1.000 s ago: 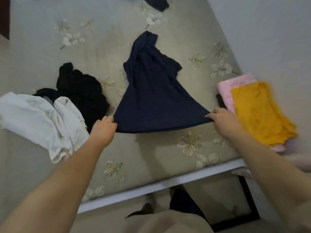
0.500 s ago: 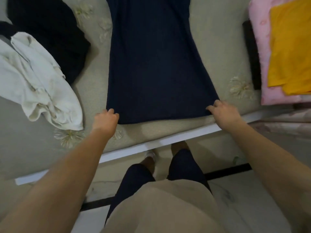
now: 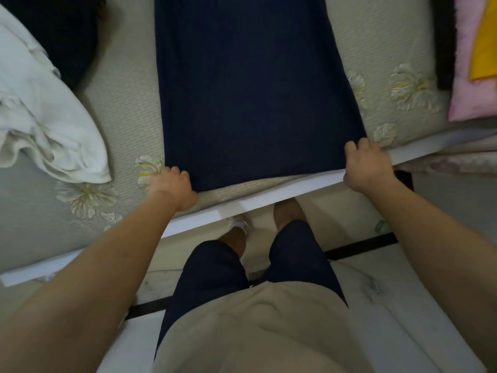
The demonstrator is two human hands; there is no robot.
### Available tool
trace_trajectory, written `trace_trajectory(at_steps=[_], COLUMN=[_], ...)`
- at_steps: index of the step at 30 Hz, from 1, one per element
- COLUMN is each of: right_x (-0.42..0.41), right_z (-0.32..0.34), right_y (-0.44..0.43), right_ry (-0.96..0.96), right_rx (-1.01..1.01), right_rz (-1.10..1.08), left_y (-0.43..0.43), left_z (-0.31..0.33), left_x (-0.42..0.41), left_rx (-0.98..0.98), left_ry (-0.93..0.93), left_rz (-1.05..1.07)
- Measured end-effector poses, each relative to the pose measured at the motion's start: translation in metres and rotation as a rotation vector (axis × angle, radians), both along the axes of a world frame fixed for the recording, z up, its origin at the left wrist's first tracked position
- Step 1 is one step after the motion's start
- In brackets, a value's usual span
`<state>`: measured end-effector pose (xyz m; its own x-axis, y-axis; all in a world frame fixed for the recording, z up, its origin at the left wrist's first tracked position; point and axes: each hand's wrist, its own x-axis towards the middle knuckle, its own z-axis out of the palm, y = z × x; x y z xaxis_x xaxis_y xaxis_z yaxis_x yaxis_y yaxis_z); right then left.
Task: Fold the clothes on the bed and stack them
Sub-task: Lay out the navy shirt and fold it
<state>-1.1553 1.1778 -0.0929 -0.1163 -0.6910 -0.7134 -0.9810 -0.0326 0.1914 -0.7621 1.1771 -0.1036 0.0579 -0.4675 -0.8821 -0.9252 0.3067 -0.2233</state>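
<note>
Navy garment (image 3: 250,90) lies flat, unfolded, at near edge of bed (image 3: 129,103) | left grip (image 3: 172,188), right grip (image 3: 367,164) each pinch a hem corner | done: yellow piece (image 3: 484,36) on pink piece (image 3: 468,98), right edge | to do: white garment (image 3: 45,125), black garment (image 3: 67,36) crumpled, left side

You wear a loose beige top (image 3: 255,332) whose hem lies over dark navy shorts (image 3: 212,275). The shorts end about the knee, just on your side of the white bed rail (image 3: 269,196). A white shoe (image 3: 239,226) shows on your left foot, right against that rail. Your left forearm (image 3: 113,259) and right forearm (image 3: 430,227) are bare all the way to your left hand (image 3: 172,185) and right hand (image 3: 368,165).
</note>
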Motion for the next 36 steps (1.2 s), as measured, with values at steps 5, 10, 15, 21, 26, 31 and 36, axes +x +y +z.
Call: trace_trajectory(at_steps=[5, 10, 15, 21, 26, 31, 36], right_x=[0.029, 0.057, 0.073, 0.028, 0.04, 0.075, 0.113], right_z=[0.001, -0.016, -0.053, -0.09, -0.085, -0.068, -0.063], right_y=[-0.061, -0.145, -0.223, -0.268, -0.274, -0.325, -0.399], right_ry=[0.034, -0.267, -0.356, -0.241, -0.25, -0.412, -0.551], right_rx=[-0.052, -0.48, -0.53, -0.503, -0.554, -0.881, -0.896], right_rz=[0.028, 0.079, 0.236, 0.033, -0.043, 0.027, -0.016], left_y=[-0.068, -0.161, -0.253, -0.285, -0.288, -0.356, -0.394], left_z=[0.001, -0.011, -0.046, -0.087, -0.077, -0.08, -0.103], left_x=[-0.02, -0.045, -0.057, -0.006, -0.023, -0.052, -0.062], left_rx=[-0.092, -0.799, -0.799, -0.67, -0.893, -1.048, -0.957], left_ry=[0.094, 0.469, 0.428, 0.243, 0.289, 0.381, 0.35], left_rz=[0.117, -0.011, -0.019, 0.3, 0.247, 0.073, 0.263])
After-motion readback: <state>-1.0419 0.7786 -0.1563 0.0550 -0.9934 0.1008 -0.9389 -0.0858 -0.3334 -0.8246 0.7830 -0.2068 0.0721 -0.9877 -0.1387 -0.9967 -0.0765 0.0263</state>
